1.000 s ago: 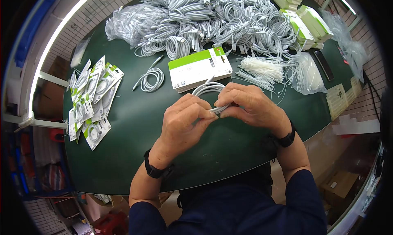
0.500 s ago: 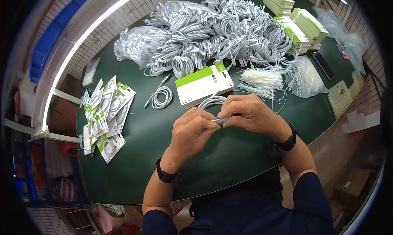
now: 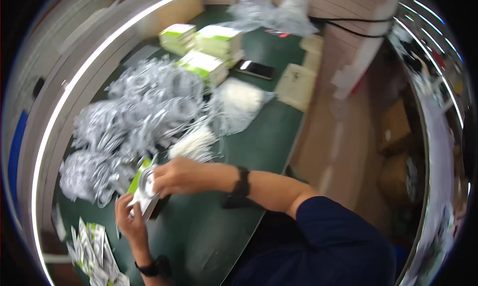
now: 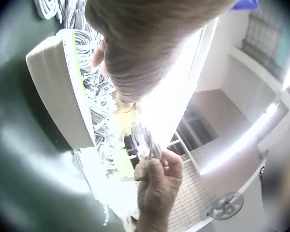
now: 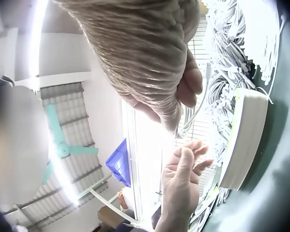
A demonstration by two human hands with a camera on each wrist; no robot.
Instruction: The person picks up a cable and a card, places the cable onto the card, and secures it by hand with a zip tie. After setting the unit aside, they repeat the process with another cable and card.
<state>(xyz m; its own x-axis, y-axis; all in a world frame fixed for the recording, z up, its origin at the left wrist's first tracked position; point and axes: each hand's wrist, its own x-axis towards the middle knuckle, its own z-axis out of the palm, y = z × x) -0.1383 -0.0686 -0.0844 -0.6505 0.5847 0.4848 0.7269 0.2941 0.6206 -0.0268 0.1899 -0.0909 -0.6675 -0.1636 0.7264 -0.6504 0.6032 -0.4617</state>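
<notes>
My right hand (image 3: 174,177) pinches a coiled white cable (image 3: 146,180), which hangs from the fingers and overlaps the card stack in the head view. In the left wrist view the same cable coil (image 4: 144,137) sticks up between thumb and fingers. My left hand (image 5: 180,181) is just below the coil, its fingers loosely bent with nothing between them. The stack of green-and-white packaging cards (image 5: 246,140) lies beside both hands. In the head view, my left hand (image 3: 130,220) is at the lower-left edge of that stack.
A large heap of coiled cables (image 3: 134,106) covers the back left of the green table (image 3: 199,236). White cable ties (image 3: 194,145), a bag of ties (image 3: 241,99), a phone (image 3: 255,69) and more card stacks (image 3: 204,67) lie beyond. Carded cables (image 3: 94,251) sit front left.
The head view has swung to the right and blurred. Both hands were on the coil; now the left hand is off it, while the right hand still holds it near the card stack.
</notes>
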